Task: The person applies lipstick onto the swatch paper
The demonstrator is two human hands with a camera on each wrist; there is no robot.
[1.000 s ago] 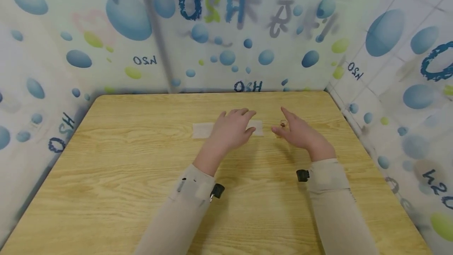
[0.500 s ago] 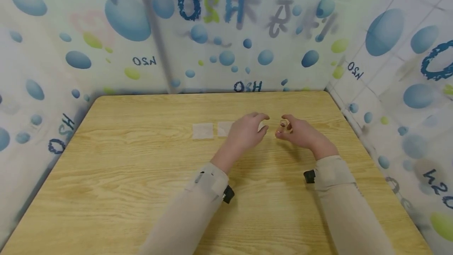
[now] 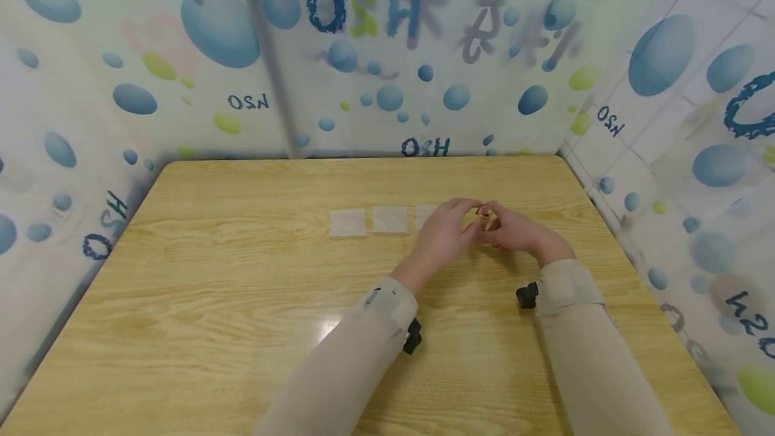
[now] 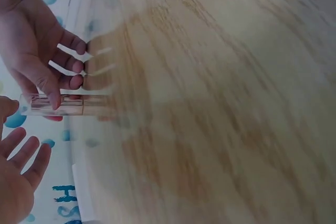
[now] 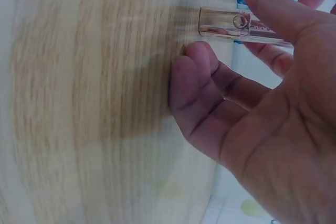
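A small clear tube with pinkish contents and lettering, like a lip gloss (image 3: 484,215), stands upright on the table. My right hand (image 3: 519,231) pinches it between thumb and forefinger; the thumb (image 4: 44,85) lies across its side in the left wrist view. The other right fingers curl loosely near the tabletop in the right wrist view, beside the tube (image 5: 220,23). My left hand (image 3: 445,231) reaches in from the left, its fingertips close to the tube's upper end. In the left wrist view, the left fingers (image 4: 37,166) are loosely spread; whether any touches the tube is unclear.
Pale square sheets lie in a row left of the tube: a left one (image 3: 348,223), a middle one (image 3: 390,219) and one (image 3: 424,212) partly hidden by my left hand. The wooden table (image 3: 230,288) ends at a patterned wall (image 3: 363,113).
My left hand has moved right from over the pale sheets to beside the tube, uncovering two sheets. My right fingers have closed on the tube, which stays in place.
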